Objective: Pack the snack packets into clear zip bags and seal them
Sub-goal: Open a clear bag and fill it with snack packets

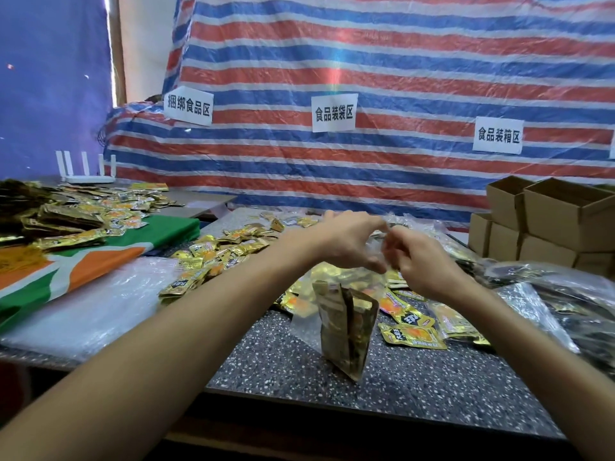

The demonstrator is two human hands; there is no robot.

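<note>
The left hand (346, 242) and right hand (424, 262) are both raised and each pinches the top edge of a clear zip bag (304, 324), though blur hides exactly which fingers meet. The bag hangs tilted below them with a stack of snack packets (346, 331) inside, and I cannot tell if its lowest corner touches the table (432, 394). The likeliest failure is a half-closed seal. The film looks slick, so the fingers could skip part of the zip track, or a packet corner riding high could jam between the strips. The weight also sits low and to one side, so a loosened pinch could let the bag slide out and spill its load into the loose packets (213, 257) heaped to its left, mixing counted with uncounted. The bag is thin, glossy, soft film that crinkles and holds no shape of its own. The packets are flat gold foil pouches with orange and black print, probably stiff at their crimped edges and slippery face to face. The table is dark, speckled, hard and smooth. Right of the bag lie crinkly filled bags (565, 294), and behind those stand matte brown cardboard boxes (549, 221).
</note>
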